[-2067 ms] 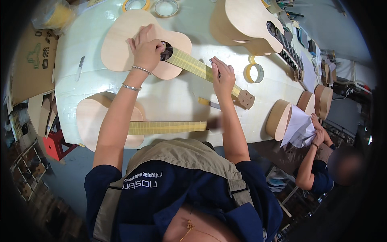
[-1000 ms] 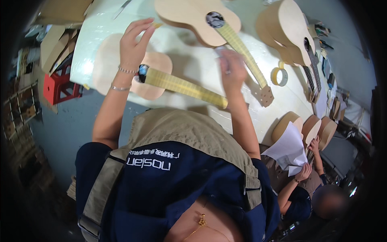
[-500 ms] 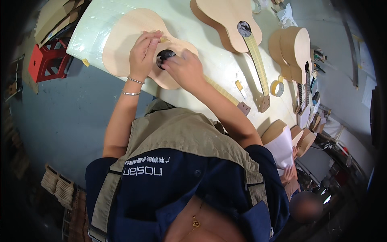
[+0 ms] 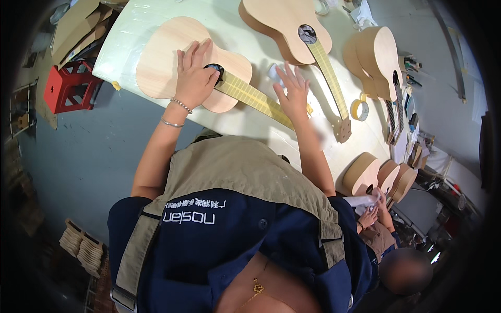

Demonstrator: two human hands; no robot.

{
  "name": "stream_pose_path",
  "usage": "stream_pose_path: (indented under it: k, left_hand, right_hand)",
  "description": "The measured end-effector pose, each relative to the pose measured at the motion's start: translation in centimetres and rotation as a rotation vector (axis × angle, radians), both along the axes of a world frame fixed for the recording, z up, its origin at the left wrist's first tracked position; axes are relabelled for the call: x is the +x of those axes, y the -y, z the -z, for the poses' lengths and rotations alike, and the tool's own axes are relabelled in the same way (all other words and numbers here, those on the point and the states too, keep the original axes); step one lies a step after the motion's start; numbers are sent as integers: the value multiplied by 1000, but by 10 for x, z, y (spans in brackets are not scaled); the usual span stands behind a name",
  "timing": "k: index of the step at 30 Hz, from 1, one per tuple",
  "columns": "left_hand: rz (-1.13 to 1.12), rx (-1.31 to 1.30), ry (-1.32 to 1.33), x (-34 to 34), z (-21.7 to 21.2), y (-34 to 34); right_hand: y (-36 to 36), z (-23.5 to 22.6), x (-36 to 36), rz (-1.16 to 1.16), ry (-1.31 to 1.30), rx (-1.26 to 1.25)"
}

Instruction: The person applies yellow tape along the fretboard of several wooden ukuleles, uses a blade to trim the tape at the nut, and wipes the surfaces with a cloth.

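Three guitars lie on the table (image 4: 245,122): one (image 4: 172,57) at upper left, one (image 4: 292,26) at top centre, one (image 4: 383,60) at upper right. Three more guitar bodies (image 4: 378,177) stand in a row at the right edge, lower down. One tape roll (image 4: 359,109) lies right of centre. One red stool (image 4: 68,86) stands at the left. Two hands (image 4: 193,78) of the person rest over the table. One other person (image 4: 386,245) sits at lower right.
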State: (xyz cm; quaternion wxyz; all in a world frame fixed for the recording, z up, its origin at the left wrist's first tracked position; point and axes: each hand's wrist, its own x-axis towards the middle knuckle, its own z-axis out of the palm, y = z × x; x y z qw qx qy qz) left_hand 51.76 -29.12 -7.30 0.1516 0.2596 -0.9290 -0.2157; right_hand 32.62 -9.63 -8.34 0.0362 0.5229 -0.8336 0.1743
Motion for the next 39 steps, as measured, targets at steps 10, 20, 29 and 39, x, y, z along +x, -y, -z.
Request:
stream_pose_path:
  k: [10,20,29,39]
  left_hand:
    - [19,21,54,-3,12,11]
    - [172,158,367,-3,-8,15]
    - [-105,140,-239,12,13,19]
    - [-920,504,-316,238,90,142]
  right_hand:
    - [-42,15,28,79,217,-263]
    - [-44,18,28,92,217,-283]
    - [-40,20,28,79,218,-223]
    - [-40,13,33,141,204,-135]
